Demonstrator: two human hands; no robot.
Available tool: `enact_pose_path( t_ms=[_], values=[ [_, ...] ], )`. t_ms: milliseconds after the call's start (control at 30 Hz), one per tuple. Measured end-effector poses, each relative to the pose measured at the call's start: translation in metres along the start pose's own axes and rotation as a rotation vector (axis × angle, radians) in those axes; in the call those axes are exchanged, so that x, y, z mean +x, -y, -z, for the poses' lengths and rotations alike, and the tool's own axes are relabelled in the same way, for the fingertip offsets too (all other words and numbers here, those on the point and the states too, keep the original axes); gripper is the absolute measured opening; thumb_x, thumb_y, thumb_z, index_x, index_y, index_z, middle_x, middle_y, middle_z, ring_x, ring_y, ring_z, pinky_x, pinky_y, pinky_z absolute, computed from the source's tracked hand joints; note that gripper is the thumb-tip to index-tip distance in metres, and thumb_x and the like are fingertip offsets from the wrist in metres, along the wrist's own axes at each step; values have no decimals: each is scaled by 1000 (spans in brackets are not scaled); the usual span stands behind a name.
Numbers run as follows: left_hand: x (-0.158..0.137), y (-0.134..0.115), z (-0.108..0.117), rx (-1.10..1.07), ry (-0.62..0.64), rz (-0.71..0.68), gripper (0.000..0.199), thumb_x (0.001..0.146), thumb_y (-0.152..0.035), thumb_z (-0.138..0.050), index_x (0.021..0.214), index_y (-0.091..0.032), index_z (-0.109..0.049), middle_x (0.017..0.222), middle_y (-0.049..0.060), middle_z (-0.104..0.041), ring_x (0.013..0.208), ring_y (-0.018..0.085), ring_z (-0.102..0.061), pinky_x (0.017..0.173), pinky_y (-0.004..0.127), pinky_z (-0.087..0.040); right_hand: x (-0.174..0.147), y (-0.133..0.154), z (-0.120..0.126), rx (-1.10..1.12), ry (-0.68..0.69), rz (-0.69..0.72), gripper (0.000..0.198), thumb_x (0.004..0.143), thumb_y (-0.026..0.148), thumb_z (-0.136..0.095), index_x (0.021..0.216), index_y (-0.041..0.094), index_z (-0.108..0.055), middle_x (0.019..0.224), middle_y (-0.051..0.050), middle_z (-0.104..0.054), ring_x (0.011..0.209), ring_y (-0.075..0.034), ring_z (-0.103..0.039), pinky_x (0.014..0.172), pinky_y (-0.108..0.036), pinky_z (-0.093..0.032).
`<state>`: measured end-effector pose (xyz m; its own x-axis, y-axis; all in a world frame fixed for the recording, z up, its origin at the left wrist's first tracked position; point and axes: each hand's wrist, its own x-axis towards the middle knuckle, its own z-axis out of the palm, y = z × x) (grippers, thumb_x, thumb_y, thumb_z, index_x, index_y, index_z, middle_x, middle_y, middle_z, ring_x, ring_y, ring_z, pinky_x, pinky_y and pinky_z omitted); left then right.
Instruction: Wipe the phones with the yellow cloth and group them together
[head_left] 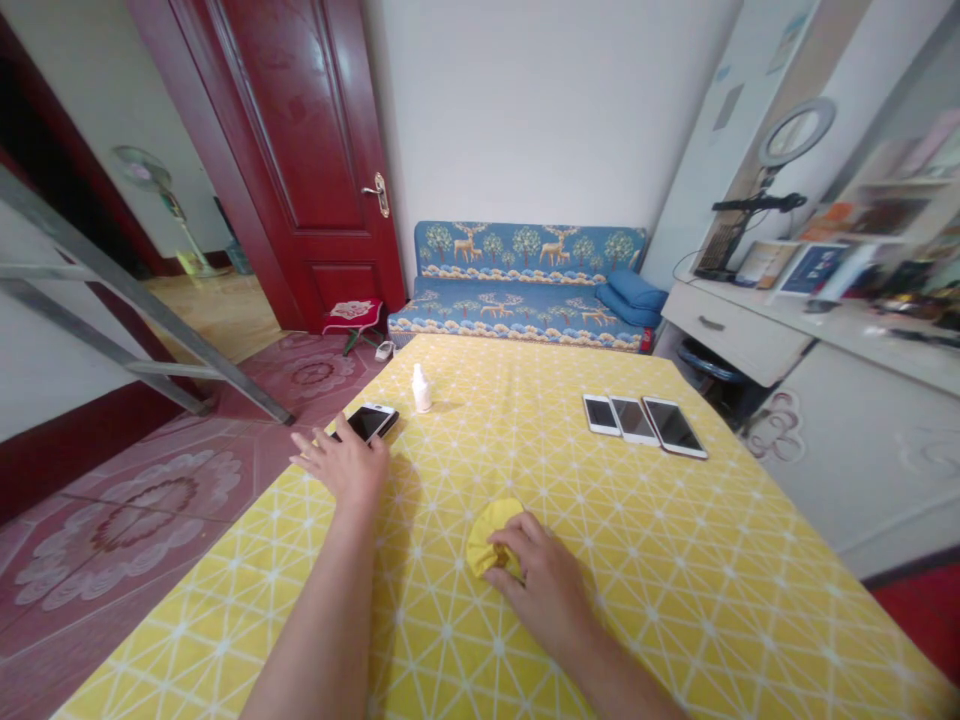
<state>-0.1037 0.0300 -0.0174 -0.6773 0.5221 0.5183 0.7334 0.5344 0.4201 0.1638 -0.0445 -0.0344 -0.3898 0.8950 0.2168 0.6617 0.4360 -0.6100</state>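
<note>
- The right hand (544, 575), palm down above the near middle of the table, has thumb and fingers pinched together on the gathered part of a round yellow cloth (487, 525).
- The cloth fans out from that grip towards the left; a wide stretch of tabletop lies on every side of it, and each table edge is well apart.
- The left hand (346, 465) reaches forward at the table's left edge, fingers spread apart over the near end of a dark-screened phone (366, 423) — whether it presses or hovers, I cannot tell.
- That phone lies near the left edge, the spread fingers reaching out towards the floor side.
- Just beyond it, a little to the right, a small white bottle (421, 390) stands upright.
- Across the table, three phones (634, 420) lie side by side, dark screens up, the largest near the right edge; a broad band of tabletop separates them from the bottle.
- The table (465, 650) wears a yellow cover with white crossing lines, running up to its far edge.
- Past that edge sits a blue sofa (517, 300) patterned with deer and trees.
- To the right is a white cabinet (750, 335) — a ring light (825, 118) stands on top.
- To the left, a metal ladder (180, 335) slants onto the pink floor, before a red door (311, 120).
</note>
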Motion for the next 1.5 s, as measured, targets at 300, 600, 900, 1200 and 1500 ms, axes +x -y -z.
enact_pose_path(
  t_ms=[300,600,900,1200,1500],
  values=[
    [2,4,-7,164,133,76,60,74,-40,-52,124,-6,-48,127,31,-46,127,46,-33,97,65,-22,1,0,1,59,-5,-23,19,75,19,-69,92,27,-67,94,1,-61,83,-17,-60,71,-27,-44],
    [-2,-4,3,224,202,115,71,58,-42,-70,114,-3,-51,116,32,-52,112,47,-44,92,56,-27,1,-2,0,57,-9,-14,19,75,18,-67,92,28,-68,94,1,-62,83,-17,-60,71,-27,-45],
    [-20,-43,17,-467,209,-62,79,58,-45,-76,126,-22,-42,113,12,-60,102,30,-57,84,39,-42,1,-2,-1,27,-8,34,19,74,14,-65,88,28,-65,94,2,-59,85,-17,-58,73,-27,-42],
    [-93,-88,11,-1619,1200,414,37,65,-36,-80,86,-17,-54,67,-4,-58,55,8,-53,52,18,-41,13,-20,-9,361,-187,-181,4,78,18,-53,76,20,-54,69,0,-57,61,-15,-54,58,-27,-40],
    [-102,-97,11,-1763,1564,616,49,89,-48,-48,113,-8,-61,89,15,-72,78,23,-68,66,30,-52,24,-49,15,730,-734,-367,32,82,45,-59,101,20,-57,76,0,-60,57,-13,-52,50,-24,-42]
  ],
)
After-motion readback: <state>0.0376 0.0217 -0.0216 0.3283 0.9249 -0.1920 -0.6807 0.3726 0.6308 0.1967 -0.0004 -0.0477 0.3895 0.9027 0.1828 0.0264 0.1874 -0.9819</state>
